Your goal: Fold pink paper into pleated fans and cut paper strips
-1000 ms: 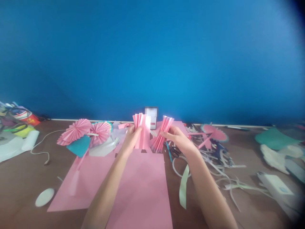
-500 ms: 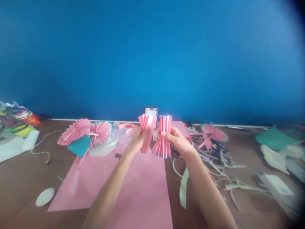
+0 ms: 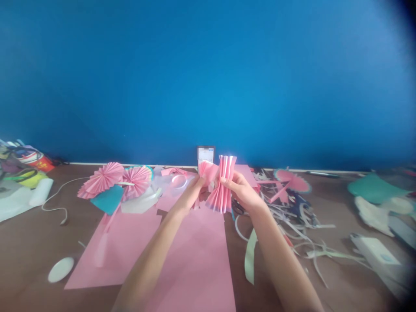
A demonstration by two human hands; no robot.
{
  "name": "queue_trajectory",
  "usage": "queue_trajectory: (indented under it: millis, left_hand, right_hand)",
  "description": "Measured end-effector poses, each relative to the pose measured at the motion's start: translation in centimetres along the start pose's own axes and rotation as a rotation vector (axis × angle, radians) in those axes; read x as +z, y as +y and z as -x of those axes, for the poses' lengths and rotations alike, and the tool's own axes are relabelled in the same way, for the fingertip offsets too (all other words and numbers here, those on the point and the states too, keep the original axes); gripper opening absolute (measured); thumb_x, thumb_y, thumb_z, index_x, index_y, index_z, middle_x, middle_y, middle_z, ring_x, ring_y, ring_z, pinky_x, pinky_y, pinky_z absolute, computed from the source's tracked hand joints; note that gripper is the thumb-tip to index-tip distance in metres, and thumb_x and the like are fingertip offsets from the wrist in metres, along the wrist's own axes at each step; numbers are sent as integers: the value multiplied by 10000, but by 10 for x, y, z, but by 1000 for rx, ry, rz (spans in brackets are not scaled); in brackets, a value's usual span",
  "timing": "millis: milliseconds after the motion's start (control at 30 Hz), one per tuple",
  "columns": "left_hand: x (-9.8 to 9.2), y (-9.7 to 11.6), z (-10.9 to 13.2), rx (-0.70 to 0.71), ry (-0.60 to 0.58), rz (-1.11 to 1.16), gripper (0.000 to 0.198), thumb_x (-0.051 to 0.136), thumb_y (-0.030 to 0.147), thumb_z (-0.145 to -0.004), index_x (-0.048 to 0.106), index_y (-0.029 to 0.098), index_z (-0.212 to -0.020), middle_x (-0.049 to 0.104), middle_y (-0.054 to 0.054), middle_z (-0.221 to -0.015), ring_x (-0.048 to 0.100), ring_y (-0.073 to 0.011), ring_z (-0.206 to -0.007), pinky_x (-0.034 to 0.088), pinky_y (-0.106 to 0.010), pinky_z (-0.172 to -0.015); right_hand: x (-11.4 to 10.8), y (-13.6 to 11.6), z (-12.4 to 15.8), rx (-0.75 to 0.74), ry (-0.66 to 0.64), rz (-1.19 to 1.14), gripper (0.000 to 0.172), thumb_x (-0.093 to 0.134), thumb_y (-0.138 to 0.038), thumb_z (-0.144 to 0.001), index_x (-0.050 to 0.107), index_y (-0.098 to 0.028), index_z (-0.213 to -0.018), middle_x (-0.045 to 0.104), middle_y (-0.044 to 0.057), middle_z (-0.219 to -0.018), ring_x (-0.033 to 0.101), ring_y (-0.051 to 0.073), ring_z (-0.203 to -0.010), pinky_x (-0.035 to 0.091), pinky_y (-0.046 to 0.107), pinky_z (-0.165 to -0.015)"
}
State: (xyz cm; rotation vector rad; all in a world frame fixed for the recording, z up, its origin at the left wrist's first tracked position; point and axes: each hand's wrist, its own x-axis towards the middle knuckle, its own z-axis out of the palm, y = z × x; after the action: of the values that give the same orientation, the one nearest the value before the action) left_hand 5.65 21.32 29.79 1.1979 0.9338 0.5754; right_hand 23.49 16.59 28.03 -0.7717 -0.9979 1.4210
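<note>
My right hand [image 3: 242, 190] pinches the waist of a pleated pink paper fan [image 3: 223, 184], which stands upright and flares at top and bottom. Close beside it, my left hand [image 3: 192, 193] grips a second pleated pink paper piece [image 3: 208, 172], tilted toward the first so the two nearly touch. Both hands are raised a little over flat pink paper sheets [image 3: 191, 255] lying on the brown table [image 3: 29, 247].
Finished pink paper rosettes [image 3: 107, 177] and a teal paper piece [image 3: 108, 199] lie at the left. Paper strips and scraps [image 3: 302, 225] are scattered to the right, with a white box [image 3: 373, 253]. A white round lid [image 3: 61, 268] and a white cable [image 3: 55, 208] lie at the left front. A blue wall stands behind.
The two pleated pieces have come together: my left hand moved right and lowered its piece toward the fan in my right hand, which turned upright.
</note>
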Motion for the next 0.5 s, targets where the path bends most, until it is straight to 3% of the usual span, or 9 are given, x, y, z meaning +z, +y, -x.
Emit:
queue_trajectory:
  millis: [200, 300, 367, 500]
  left_hand:
    - [4, 9, 10, 32, -47, -152, 636, 635, 582, -882, 535, 218, -1394, 599, -3, -735, 525, -119, -543, 403, -220, -476]
    - [3, 10, 13, -27, -159, -186, 720, 617, 591, -889, 421, 278, -1506, 485, 52, -612, 395, -98, -452, 338, -217, -431]
    - [2, 10, 14, -58, -193, -195, 770, 642, 581, -874, 372, 296, -1536, 499, 48, -637, 349, -85, -441, 283, -215, -416]
    - [4, 6, 16, -59, -181, -210, 701, 690, 565, -837, 506, 291, -1455, 567, 17, -669, 386, -104, -478, 282, -227, -440]
  right_hand:
    - [-3, 1, 0, -14, -21, -32, 251, 749, -433, -857, 666, -205, -924, 669, 8, -828, 634, 153, -729, 521, 293, -769]
    - [-5, 2, 0, -17, -32, -40, 265, 749, -452, -851, 663, -209, -911, 659, 9, -820, 622, 155, -706, 519, 296, -740]
    - [-5, 2, 1, -23, -18, -46, 284, 750, -471, -843, 656, -208, -894, 650, 8, -804, 615, 158, -694, 515, 294, -707]
    - [-3, 1, 1, -37, -12, -58, 299, 757, -481, -833, 653, -202, -861, 655, 14, -814, 626, 164, -723, 520, 296, -710]
